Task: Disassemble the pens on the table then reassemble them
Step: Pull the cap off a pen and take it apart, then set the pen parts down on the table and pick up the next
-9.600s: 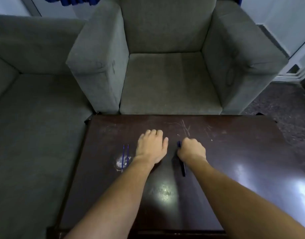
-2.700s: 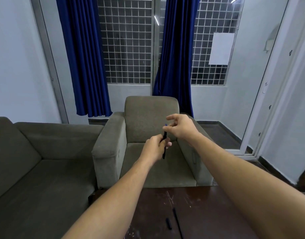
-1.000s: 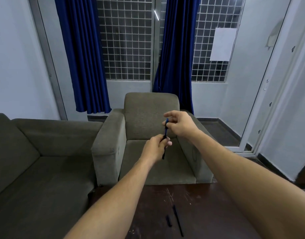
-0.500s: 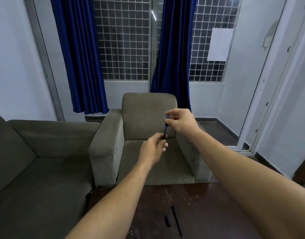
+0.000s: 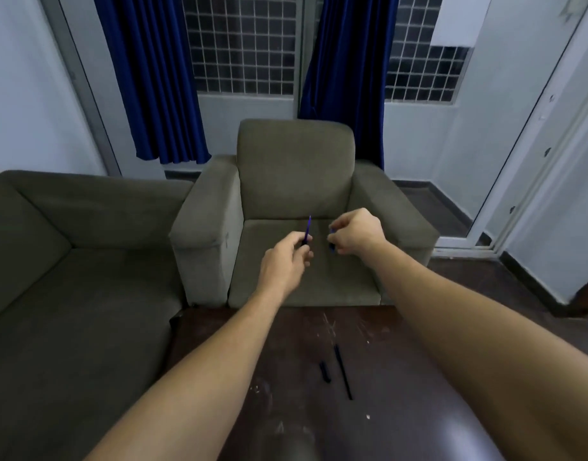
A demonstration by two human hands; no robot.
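Observation:
Both hands are raised in front of the armchair, apart from each other. My left hand [image 5: 287, 261] pinches a thin blue pen refill [image 5: 308, 228] that points upward. My right hand [image 5: 355, 231] grips a short dark blue pen part [image 5: 331, 242], mostly hidden by the fingers. Below, on the dark wooden table [image 5: 395, 387], lie a short black pen cap [image 5: 324, 372] and a long black pen barrel [image 5: 343, 371], side by side.
A grey armchair [image 5: 296, 181] stands just beyond the table's far edge. A grey sofa [image 5: 69, 261] runs along the left. Blue curtains [image 5: 153, 78] hang over a grilled window behind. A glass door frame is at the right.
The hands have separated: the right hand pulled its pen part off the refill that the left hand keeps. The view tilted downward, showing more of the table.

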